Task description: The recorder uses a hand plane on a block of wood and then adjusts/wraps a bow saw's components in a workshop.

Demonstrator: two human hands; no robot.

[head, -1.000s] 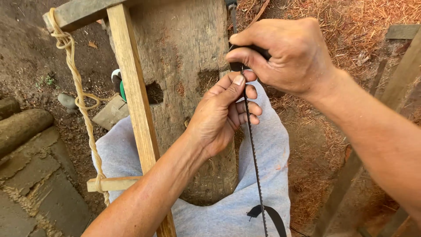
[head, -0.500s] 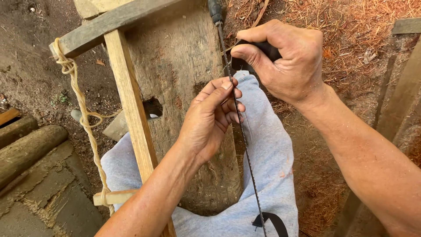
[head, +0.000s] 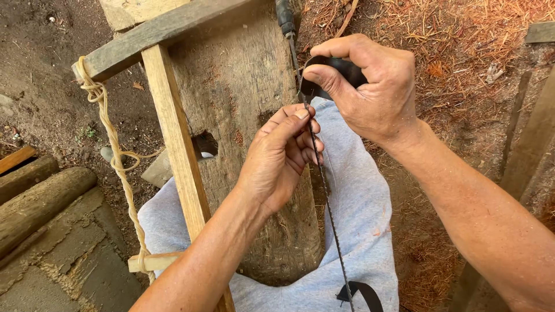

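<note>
- Bare brown dirt ground (head: 40, 86) lies to my left.
- Reddish dry pine needles (head: 462, 52) cover the ground on my right.
- A weathered round log (head: 40, 205) edges cracked grey paving (head: 75, 260).
- Daylight falls evenly.

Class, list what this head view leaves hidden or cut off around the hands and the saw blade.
- Blade: lower end leaves the bottom edge.
- Black strip under the right hand: mostly covered by the fingers.
- Left hand: fingertip grip on the blade is turned away.
- Rope: lower knot sits behind the forearm.

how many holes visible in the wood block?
1: a dark hole in the weathered wood block, just right of the pale wooden bar, left of the left hand. Hands may hide others.
</note>
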